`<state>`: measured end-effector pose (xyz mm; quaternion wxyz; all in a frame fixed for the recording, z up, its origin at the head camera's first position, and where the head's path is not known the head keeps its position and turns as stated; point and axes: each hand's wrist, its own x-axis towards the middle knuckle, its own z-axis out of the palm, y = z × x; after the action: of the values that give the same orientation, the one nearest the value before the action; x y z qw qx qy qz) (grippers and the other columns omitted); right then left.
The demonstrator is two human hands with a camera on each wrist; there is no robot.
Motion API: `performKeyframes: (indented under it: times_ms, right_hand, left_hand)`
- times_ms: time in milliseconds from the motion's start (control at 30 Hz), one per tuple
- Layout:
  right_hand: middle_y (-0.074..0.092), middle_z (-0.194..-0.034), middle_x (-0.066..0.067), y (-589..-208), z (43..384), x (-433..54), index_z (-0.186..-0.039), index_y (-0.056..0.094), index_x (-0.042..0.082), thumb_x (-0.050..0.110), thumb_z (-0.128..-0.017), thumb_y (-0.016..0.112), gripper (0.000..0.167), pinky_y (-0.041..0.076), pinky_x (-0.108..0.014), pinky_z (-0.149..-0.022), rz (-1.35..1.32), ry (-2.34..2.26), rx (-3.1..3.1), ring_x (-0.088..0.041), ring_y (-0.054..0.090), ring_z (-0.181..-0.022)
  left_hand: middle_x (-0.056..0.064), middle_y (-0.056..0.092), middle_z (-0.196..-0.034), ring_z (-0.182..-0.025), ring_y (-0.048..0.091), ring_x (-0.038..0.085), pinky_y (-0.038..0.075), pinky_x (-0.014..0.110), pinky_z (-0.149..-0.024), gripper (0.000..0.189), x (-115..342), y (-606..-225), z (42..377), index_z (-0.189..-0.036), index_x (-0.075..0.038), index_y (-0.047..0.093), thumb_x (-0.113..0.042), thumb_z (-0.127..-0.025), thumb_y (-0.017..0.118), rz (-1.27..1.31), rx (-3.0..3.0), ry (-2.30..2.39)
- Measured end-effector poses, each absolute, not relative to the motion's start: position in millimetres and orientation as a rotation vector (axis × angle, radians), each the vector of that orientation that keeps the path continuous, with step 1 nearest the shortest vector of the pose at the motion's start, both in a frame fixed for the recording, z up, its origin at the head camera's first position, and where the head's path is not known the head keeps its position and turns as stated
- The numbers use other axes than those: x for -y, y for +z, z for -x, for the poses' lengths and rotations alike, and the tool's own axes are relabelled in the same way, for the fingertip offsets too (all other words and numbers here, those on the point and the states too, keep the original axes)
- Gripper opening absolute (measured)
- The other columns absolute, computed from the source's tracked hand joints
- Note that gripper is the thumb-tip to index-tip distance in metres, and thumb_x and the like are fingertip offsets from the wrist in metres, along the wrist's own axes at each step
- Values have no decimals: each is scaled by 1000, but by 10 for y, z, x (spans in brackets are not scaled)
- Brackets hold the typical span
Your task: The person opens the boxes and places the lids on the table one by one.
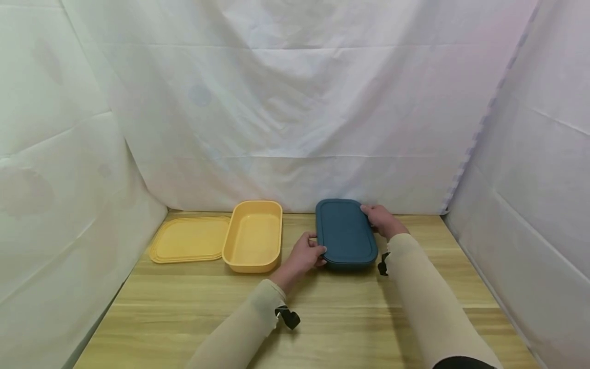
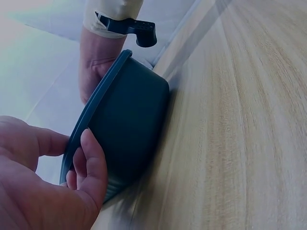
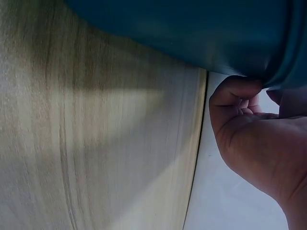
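Observation:
A dark blue rectangular food container [image 2: 132,110] stands on the table, with its matching lid [image 1: 346,230] lying on top. My left hand [image 1: 304,254] pinches the lid's rim at the near left corner, fingers below the edge. At the far right corner, my right hand [image 1: 382,220] grips the rim between thumb and curled fingers. The right wrist view shows that hand [image 3: 259,129] at the rim, partly hidden by the container. Left of the hands sits an uncovered yellow container [image 1: 279,230], and beside it a flat yellow lid [image 1: 191,239].
The wooden table [image 1: 350,318] reaches back to a white cloth [image 1: 295,118], which hangs close behind both containers. More white cloth walls in the left and right sides. A black strap end [image 1: 289,318] sticks out from the left wrist.

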<state>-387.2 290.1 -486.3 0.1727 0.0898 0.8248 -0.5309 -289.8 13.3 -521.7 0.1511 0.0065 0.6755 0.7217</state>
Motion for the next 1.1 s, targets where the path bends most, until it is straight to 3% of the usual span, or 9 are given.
performKeyframes:
  times_ms: [100, 267, 367, 533, 633, 867, 967, 1100]
  right_hand:
    - [47, -150, -30, -4867, 3866, -2891, -165, 33, -11, 39, -123, 34, 65, 48, -57, -116, -297, -1490, -2332, -42, 54, -137]
    - [43, -162, -33, -4911, 3898, -2886, -168, 29, -12, 42, -123, 32, 70, 49, -57, -117, -307, -1463, -2331, -45, 51, -146]
    - [45, -161, -32, -4937, 3913, -2896, -168, 29, -11, 43, -123, 31, 71, 49, -57, -116, -299, -1449, -2336, -43, 53, -144]
    - [58, -127, -22, -4960, 3896, -2924, -162, 38, -11, 45, -122, 29, 70, 56, -47, -100, -302, -1446, -2363, -30, 63, -113]
    - [53, -101, -11, -4975, 3889, -2929, -152, 47, -8, 48, -122, 31, 66, 53, -38, -85, -328, -1459, -2372, -21, 60, -91]
    - [46, -92, -6, -4997, 3904, -2926, -138, 52, -6, 50, -121, 31, 63, 49, -35, -76, -362, -1421, -2401, -18, 55, -79]
    - [43, -84, -4, -5019, 3933, -2917, -120, 56, -2, 51, -121, 30, 59, 48, -35, -73, -382, -1391, -2423, -18, 51, -72]
    - [37, -73, -1, -5042, 3954, -2907, -97, 49, 7, 51, -121, 29, 54, 46, -37, -71, -365, -1366, -2440, -16, 45, -65]
  left_hand:
    - [13, 58, -107, -76, 61, 18, 63, 31, -70, 51, -131, -5234, 2904, -153, 2, 49, 1, -105, 68, -13, -1924, 2075]
    - [14, 58, -109, -76, 60, 19, 64, 33, -72, 50, -122, -5252, 2907, -152, 2, 48, 1, -106, 67, -5, -1912, 2085]
    - [14, 58, -109, -77, 61, 19, 64, 33, -72, 51, -120, -5251, 2909, -153, 2, 47, 2, -106, 67, -7, -1899, 2094]
    - [14, 58, -109, -77, 62, 19, 63, 30, -70, 49, -130, -5254, 2916, -152, 2, 47, 3, -106, 66, -8, -1877, 2101]
    - [14, 57, -109, -77, 62, 19, 63, 30, -70, 49, -139, -5256, 2917, -151, 2, 47, 3, -106, 66, -8, -1871, 2109]
    - [13, 57, -110, -79, 63, 19, 64, 31, -70, 50, -151, -5258, 2905, -152, 3, 47, 3, -106, 66, -11, -1875, 2114]
    - [13, 56, -111, -79, 63, 19, 64, 32, -70, 50, -152, -5257, 2909, -152, 2, 47, 3, -106, 66, -5, -1875, 2116]
    - [14, 56, -111, -80, 64, 19, 64, 31, -70, 50, -146, -5269, 2921, -151, 2, 47, 4, -105, 66, 2, -1857, 2124]
